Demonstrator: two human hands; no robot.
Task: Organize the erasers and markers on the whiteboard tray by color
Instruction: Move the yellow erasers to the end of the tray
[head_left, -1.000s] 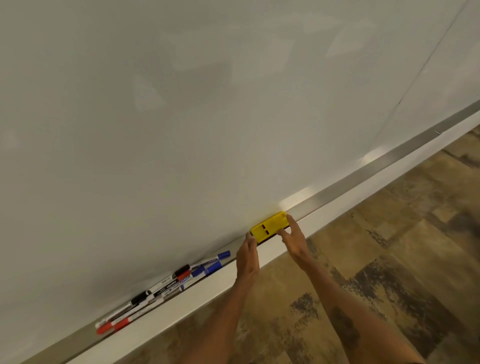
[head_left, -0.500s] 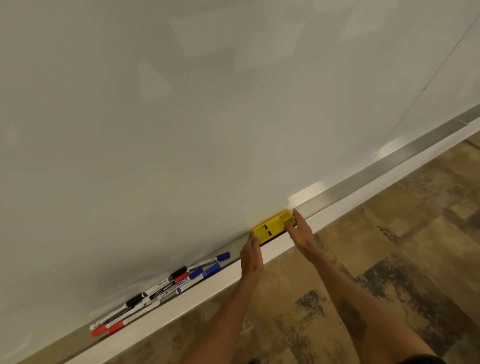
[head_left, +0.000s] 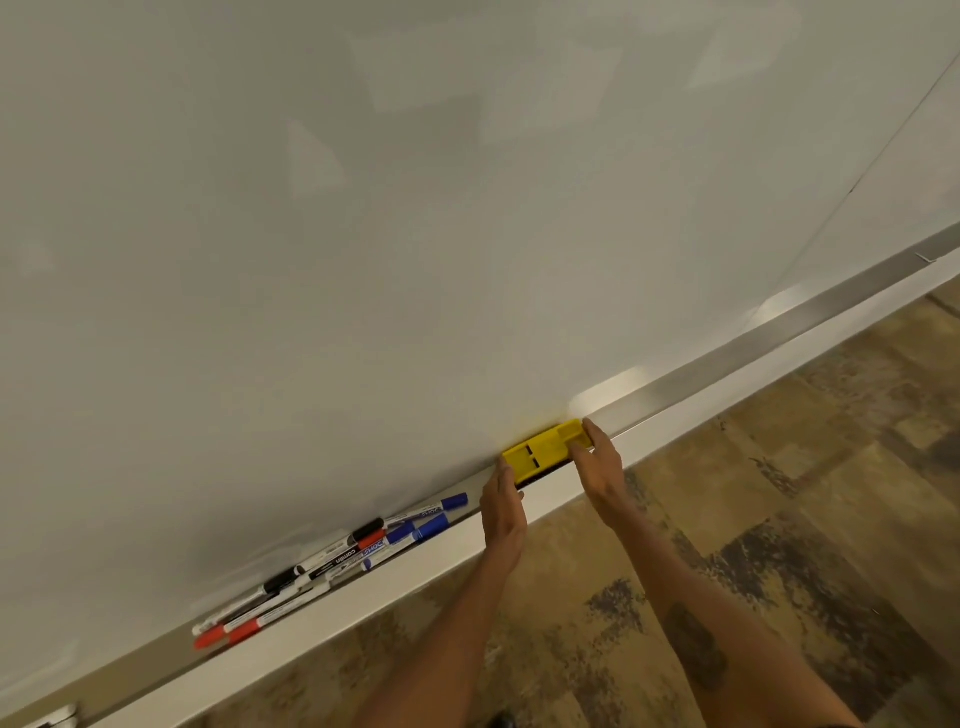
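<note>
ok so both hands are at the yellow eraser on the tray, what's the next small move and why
Probably release the yellow plastic eraser and reach for the mixed pile of markers. The eraser lies on the metal tray clear of them, left hand touching one end, right hand gripping the other; the red, black and blue caps are jumbled.

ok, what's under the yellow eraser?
Along the lower edge of the yellow eraser a dark strip shows, against the tray. Anything further beneath is covered by its body and the right hand.
</note>
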